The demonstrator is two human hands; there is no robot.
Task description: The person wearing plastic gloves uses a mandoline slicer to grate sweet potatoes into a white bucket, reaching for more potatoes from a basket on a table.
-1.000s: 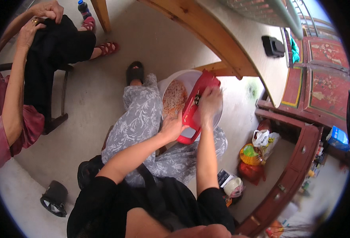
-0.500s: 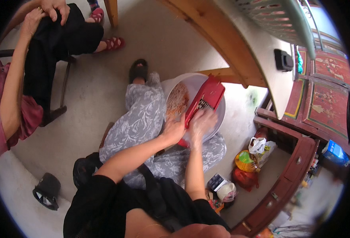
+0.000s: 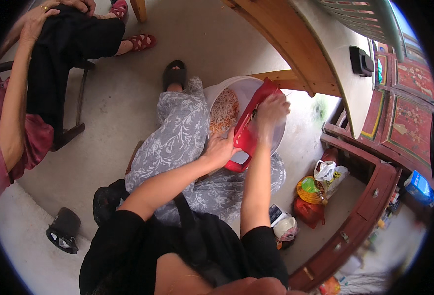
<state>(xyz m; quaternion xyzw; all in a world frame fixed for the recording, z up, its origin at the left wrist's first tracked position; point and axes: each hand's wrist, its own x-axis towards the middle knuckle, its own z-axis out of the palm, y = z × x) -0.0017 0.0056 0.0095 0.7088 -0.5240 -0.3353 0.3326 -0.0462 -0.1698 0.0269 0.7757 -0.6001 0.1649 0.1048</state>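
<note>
A red grater [image 3: 249,132] leans slantwise in a wide white tub [image 3: 214,92] between my legs. My left hand [image 3: 220,149] is closed round the grater's near left edge, by its handle loop. My right hand [image 3: 272,117], blurred by motion, presses over the upper part of the grater with its fingers curled. What lies beneath those fingers is hidden. Orange and whitish shreds [image 3: 224,112] are heaped in the tub, left of the grater.
A wooden table [image 3: 305,59] overhangs the tub's far right side. Another person [image 3: 74,44] sits at the far left. At right, an oil bottle [image 3: 311,189] and bags stand by a red wooden cabinet [image 3: 376,196]. A small black bin [image 3: 64,230] is at lower left.
My right hand has moved up and right along the grater from its lower part. The grater's near handle loop now shows. My left hand keeps its grip, shifted slightly.
</note>
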